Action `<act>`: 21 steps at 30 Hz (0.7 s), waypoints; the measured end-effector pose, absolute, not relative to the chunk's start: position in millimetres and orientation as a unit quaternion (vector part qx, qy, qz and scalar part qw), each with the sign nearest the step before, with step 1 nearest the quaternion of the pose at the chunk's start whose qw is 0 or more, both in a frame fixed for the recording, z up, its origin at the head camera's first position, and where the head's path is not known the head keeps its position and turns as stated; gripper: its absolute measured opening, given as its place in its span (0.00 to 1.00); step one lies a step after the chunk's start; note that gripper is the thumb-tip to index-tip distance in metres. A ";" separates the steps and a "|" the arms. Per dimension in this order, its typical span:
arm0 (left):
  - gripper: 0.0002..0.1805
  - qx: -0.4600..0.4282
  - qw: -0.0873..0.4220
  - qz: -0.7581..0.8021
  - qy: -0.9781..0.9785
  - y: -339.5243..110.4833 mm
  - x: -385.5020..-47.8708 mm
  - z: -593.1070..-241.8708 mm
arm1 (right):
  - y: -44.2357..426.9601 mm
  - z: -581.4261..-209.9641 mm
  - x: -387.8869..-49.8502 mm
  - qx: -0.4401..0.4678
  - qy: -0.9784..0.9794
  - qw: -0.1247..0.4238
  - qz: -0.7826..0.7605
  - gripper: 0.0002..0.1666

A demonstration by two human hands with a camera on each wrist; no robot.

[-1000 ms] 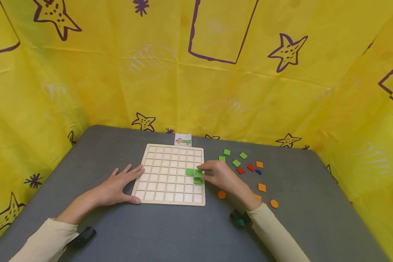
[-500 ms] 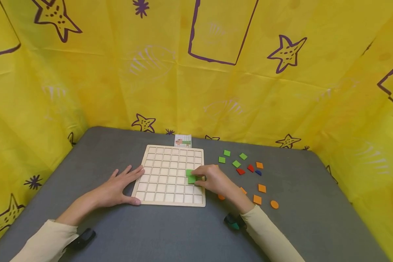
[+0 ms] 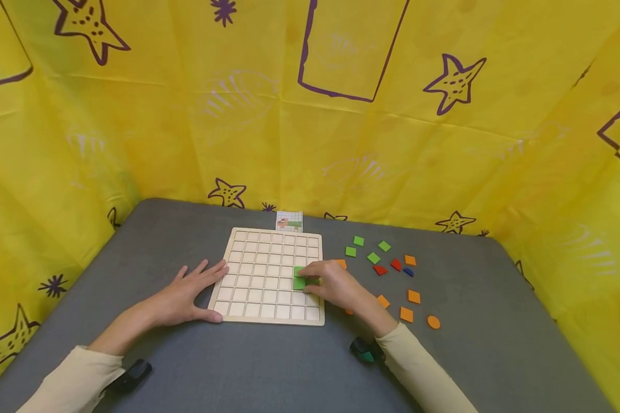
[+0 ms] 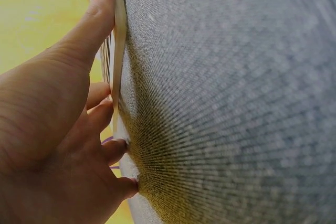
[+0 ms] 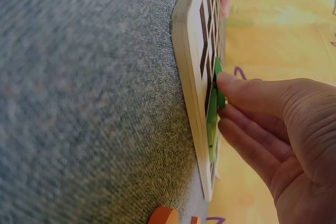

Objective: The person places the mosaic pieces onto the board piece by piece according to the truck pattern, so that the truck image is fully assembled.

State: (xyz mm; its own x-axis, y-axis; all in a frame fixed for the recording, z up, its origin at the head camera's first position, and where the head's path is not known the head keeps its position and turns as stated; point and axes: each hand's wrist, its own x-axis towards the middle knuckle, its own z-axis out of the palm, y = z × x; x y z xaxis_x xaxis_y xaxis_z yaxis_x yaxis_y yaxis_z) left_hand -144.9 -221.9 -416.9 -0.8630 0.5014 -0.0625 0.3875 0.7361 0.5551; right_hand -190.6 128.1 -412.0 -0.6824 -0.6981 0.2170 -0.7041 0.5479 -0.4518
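A pale wooden grid board (image 3: 258,281) lies on the grey table. My left hand (image 3: 178,298) rests along its left edge with fingers spread; in the left wrist view the thumb of that hand (image 4: 58,114) lies on the board's rim (image 4: 119,35). Over the right part of the grid, my right hand (image 3: 336,282) pinches a green square (image 3: 299,283) between thumb and fingers. In the right wrist view this green tile (image 5: 218,68) is tilted at the fingertips of the hand (image 5: 283,129), beside another green tile (image 5: 211,121) on the board. The fingers partly cover the green tiles.
Right of the board lie several loose green squares (image 3: 374,258), red pieces (image 3: 380,270), a blue piece (image 3: 409,272), orange squares (image 3: 406,314) and an orange disc (image 3: 433,322). A small picture card (image 3: 289,221) touches the board's far edge. Yellow cloth (image 3: 248,143) hangs behind.
My right hand has moved left across the board with its green square, from the rightmost column to the column beside it. The left hand has stayed in place.
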 end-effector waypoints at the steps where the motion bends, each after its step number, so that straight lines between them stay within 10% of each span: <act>1: 0.60 0.239 0.104 0.272 0.926 -221.8 -144.7 -416.8 | 128.1 -411.9 -190.6 0.398 -0.880 0.006 0.259 0.20; 21: 0.60 0.241 0.104 0.278 0.924 -222.5 -144.5 -417.7 | 153.3 -405.7 -192.7 0.345 -0.895 0.025 0.282 0.21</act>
State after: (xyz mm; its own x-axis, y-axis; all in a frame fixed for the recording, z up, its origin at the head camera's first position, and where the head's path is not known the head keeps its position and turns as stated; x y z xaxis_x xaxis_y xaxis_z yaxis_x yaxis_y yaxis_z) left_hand -144.5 -222.5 -417.7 -0.8621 0.5033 -0.0591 0.3874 0.7297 0.5634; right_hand -192.7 153.3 -405.7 -0.7605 -0.6036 0.2393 -0.6317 0.6026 -0.4877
